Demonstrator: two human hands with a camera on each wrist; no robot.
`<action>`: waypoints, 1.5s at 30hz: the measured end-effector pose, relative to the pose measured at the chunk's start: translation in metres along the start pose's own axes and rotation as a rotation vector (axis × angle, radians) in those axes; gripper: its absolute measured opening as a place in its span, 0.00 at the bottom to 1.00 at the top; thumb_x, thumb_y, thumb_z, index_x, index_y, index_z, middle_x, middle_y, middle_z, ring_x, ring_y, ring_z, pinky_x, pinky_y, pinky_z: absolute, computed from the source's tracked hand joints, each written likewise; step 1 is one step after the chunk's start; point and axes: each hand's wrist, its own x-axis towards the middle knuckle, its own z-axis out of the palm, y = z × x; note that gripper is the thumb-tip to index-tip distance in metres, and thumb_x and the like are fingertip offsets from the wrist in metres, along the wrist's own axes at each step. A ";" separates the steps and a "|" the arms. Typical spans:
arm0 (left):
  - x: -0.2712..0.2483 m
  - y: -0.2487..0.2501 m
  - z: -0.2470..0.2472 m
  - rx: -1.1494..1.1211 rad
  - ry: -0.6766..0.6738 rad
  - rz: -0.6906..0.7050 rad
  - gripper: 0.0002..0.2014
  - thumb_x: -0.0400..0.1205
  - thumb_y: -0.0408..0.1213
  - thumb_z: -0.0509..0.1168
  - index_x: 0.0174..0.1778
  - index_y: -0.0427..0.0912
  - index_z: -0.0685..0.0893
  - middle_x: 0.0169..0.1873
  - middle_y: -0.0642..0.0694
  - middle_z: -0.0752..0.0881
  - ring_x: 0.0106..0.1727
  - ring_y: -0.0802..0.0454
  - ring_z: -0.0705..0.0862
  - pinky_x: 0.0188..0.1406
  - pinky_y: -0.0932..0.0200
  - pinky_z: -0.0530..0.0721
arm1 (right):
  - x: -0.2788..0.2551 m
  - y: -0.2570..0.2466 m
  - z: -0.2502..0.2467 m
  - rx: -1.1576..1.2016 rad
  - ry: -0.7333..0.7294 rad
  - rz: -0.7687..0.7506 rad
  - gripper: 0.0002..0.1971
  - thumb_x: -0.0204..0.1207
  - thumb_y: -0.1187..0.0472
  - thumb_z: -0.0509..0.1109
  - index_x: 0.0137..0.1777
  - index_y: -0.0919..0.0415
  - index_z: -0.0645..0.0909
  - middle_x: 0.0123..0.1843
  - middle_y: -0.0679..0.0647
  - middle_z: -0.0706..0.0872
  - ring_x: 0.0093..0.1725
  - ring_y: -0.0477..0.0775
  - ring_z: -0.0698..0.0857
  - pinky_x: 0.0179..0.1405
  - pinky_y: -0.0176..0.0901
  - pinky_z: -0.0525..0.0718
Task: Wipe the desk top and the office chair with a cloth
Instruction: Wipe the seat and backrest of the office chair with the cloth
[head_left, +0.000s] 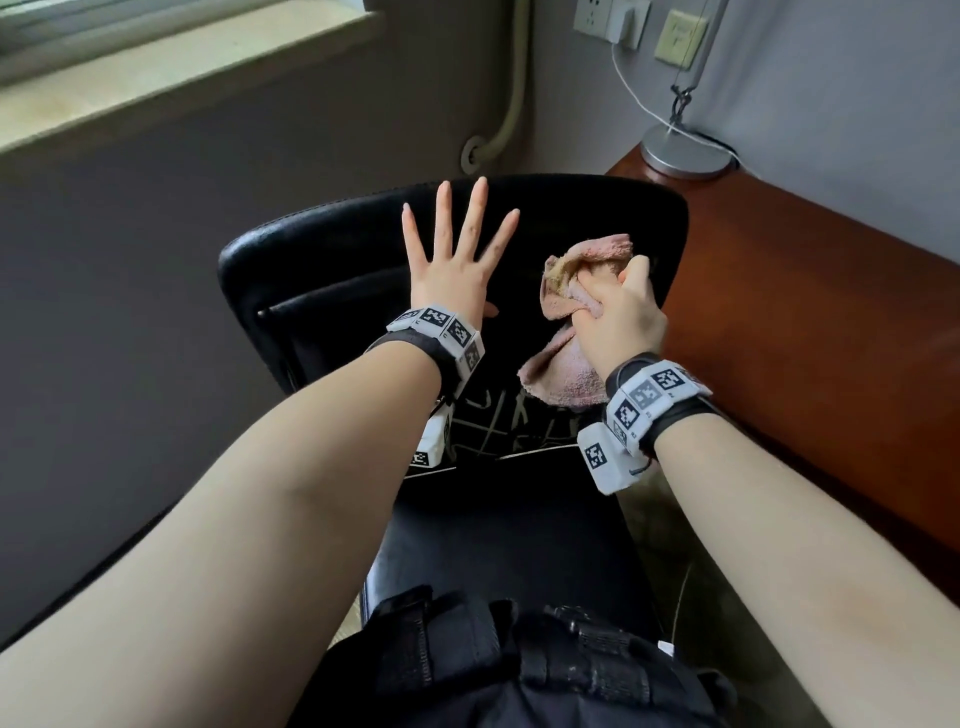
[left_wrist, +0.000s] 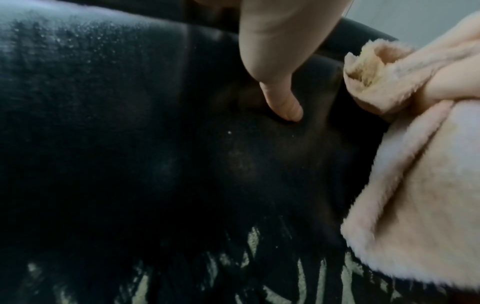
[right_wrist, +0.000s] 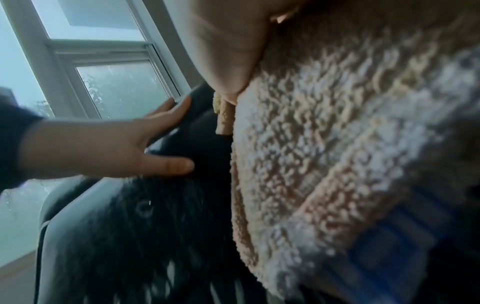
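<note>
A black office chair (head_left: 322, 260) stands before me, its backrest (left_wrist: 103, 123) cracked and peeling near the bottom. My left hand (head_left: 452, 260) lies flat on the backrest with fingers spread straight; its thumb (left_wrist: 283, 102) presses into the leather. My right hand (head_left: 618, 312) grips a bunched pink terry cloth (head_left: 566, 338) against the right part of the backrest. The cloth (right_wrist: 337, 154) fills most of the right wrist view, where the left hand (right_wrist: 145, 142) shows beyond it. The cloth (left_wrist: 415, 164) hangs at the right of the left wrist view.
A reddish-brown wooden desk (head_left: 810, 312) runs along the right, close to the chair. A lamp base (head_left: 685, 150) with a white cable stands at the desk's far corner under wall sockets (head_left: 608, 18). A window sill (head_left: 171, 67) and a grey wall lie to the left.
</note>
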 end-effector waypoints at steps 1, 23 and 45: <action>0.000 0.000 0.000 -0.002 0.000 0.001 0.53 0.76 0.57 0.68 0.80 0.56 0.29 0.80 0.41 0.29 0.80 0.32 0.31 0.73 0.25 0.35 | -0.005 0.001 0.003 -0.004 -0.022 0.024 0.21 0.71 0.58 0.67 0.65 0.54 0.78 0.58 0.53 0.71 0.47 0.54 0.79 0.47 0.48 0.83; 0.003 0.052 -0.016 -0.087 0.114 0.072 0.47 0.78 0.39 0.65 0.83 0.51 0.37 0.82 0.40 0.33 0.82 0.36 0.34 0.75 0.32 0.33 | -0.018 0.037 -0.056 -0.021 -0.021 0.037 0.15 0.70 0.59 0.64 0.55 0.51 0.85 0.47 0.50 0.69 0.40 0.58 0.78 0.38 0.44 0.74; 0.025 0.045 -0.003 -0.045 0.045 -0.075 0.59 0.72 0.57 0.72 0.81 0.51 0.29 0.81 0.39 0.32 0.81 0.35 0.33 0.73 0.26 0.34 | 0.016 0.022 -0.023 -0.079 0.042 0.058 0.25 0.75 0.62 0.66 0.73 0.50 0.74 0.68 0.60 0.68 0.55 0.64 0.79 0.50 0.50 0.79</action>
